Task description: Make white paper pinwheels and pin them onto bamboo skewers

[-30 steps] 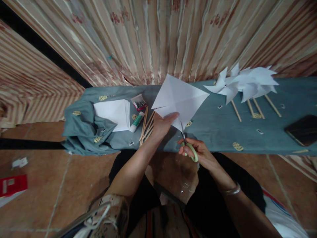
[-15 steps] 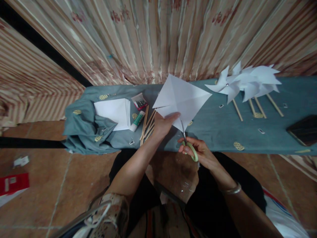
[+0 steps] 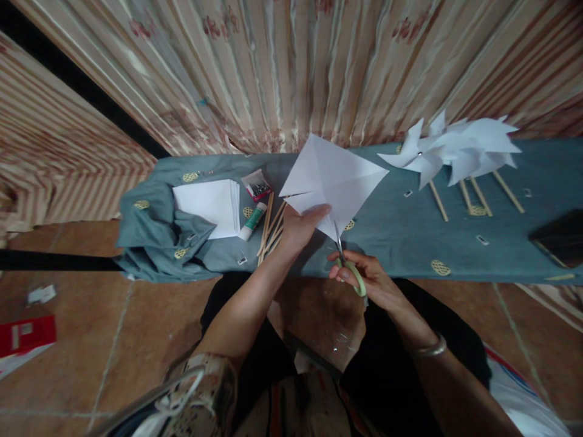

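My left hand point(image 3: 306, 226) grips a creased white sheet of paper point(image 3: 339, 176) near its lower left edge, thumb on top. The sheet is turned like a diamond and has a slit cut in from its left corner. In my right hand point(image 3: 367, 276) is a pair of scissors point(image 3: 354, 276) with light green handles, fingers through the loops. Their blades meet the paper's near corner. Just left of my left hand lie several thin wooden sticks point(image 3: 269, 227), partly hidden by my forearm.
On the cloth-covered table point(image 3: 392, 243) are a stack of white paper point(image 3: 207, 206), a glue stick point(image 3: 252, 221) and an open box of small metal pins point(image 3: 257, 184). Several paper pinwheels point(image 3: 473, 149) on sticks lie right, beyond them a dark object point(image 3: 558, 237). A curtain point(image 3: 291, 73) hangs behind.
Almost nothing differs. The scissors and my right hand have shifted very slightly, the blades still at the paper's near corner. My left hand keeps its hold.
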`<act>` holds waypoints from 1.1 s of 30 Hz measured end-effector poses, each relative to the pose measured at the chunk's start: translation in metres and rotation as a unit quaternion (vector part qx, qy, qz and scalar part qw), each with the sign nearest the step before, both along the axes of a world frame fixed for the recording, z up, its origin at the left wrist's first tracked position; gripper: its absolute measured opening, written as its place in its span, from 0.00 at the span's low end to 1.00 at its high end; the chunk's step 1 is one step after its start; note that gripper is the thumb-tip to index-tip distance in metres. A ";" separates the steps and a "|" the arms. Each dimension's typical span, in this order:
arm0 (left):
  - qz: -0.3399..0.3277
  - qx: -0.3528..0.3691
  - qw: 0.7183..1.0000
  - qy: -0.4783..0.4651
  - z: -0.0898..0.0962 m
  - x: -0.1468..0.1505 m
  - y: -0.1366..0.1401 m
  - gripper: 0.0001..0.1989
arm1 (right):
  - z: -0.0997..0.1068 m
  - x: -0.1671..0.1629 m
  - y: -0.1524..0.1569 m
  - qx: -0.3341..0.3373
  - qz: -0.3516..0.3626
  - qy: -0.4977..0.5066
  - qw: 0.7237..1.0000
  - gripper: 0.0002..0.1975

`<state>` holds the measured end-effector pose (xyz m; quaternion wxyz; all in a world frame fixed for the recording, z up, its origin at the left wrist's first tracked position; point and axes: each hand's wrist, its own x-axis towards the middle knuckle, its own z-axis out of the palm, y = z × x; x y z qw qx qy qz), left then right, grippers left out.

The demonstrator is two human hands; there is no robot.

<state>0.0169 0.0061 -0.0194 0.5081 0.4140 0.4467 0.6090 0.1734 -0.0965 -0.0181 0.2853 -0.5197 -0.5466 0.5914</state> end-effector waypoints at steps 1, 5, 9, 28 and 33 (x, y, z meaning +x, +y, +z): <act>-0.002 0.002 1.000 -0.004 0.000 0.000 -0.001 0.28 | 0.000 0.000 0.000 0.002 -0.001 0.000 1.000 0.23; -0.002 -0.011 1.000 -0.013 0.002 0.001 -0.002 0.27 | 0.000 0.000 0.000 -0.001 -0.004 0.009 1.000 0.23; -0.001 -0.040 0.999 -0.006 0.003 0.003 -0.002 0.28 | -0.001 0.000 0.000 -0.013 -0.004 0.018 1.000 0.23; 0.014 -0.025 0.999 -0.031 -0.001 0.000 0.000 0.25 | -0.003 -0.004 0.000 -0.004 -0.025 0.020 0.999 0.24; 0.005 -0.029 0.999 -0.030 0.005 -0.001 -0.002 0.22 | -0.002 -0.004 0.000 -0.009 -0.028 0.025 0.999 0.24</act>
